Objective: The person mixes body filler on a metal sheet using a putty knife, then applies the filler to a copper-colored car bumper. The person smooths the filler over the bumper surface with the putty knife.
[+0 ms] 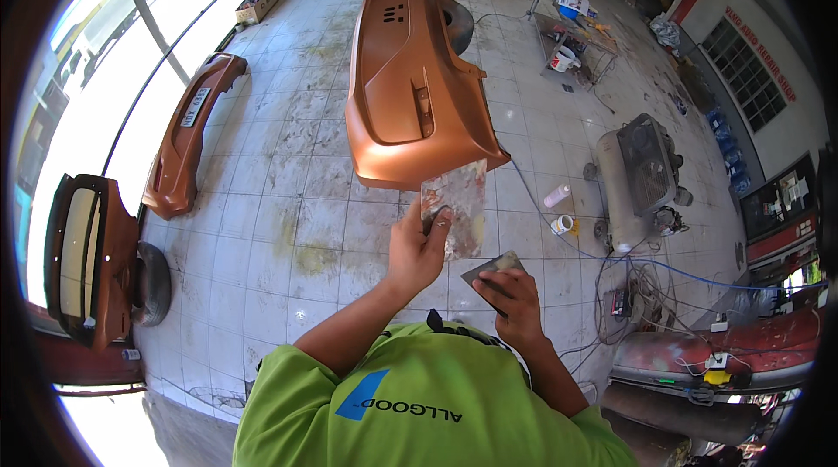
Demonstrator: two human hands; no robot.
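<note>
- Well, the left hand (417, 247) is closed on a thin, flat, smeary grey plate (463, 216), with its thumb on top.
- The right hand (513, 301) is curled around a small, flat, dark grey sheet (491, 269), near the plate's bottom right corner.
- Both hands are up over the pale tiled floor (236, 249).
- A big, shiny, copper-orange car bumper (393, 109) is just past the plate; I can't tell if they touch.
- A smaller copper-orange bumper (185, 146) is by the floor's left edge.
- Toward the floor's right edge is a grey metal tank (616, 201).
</note>
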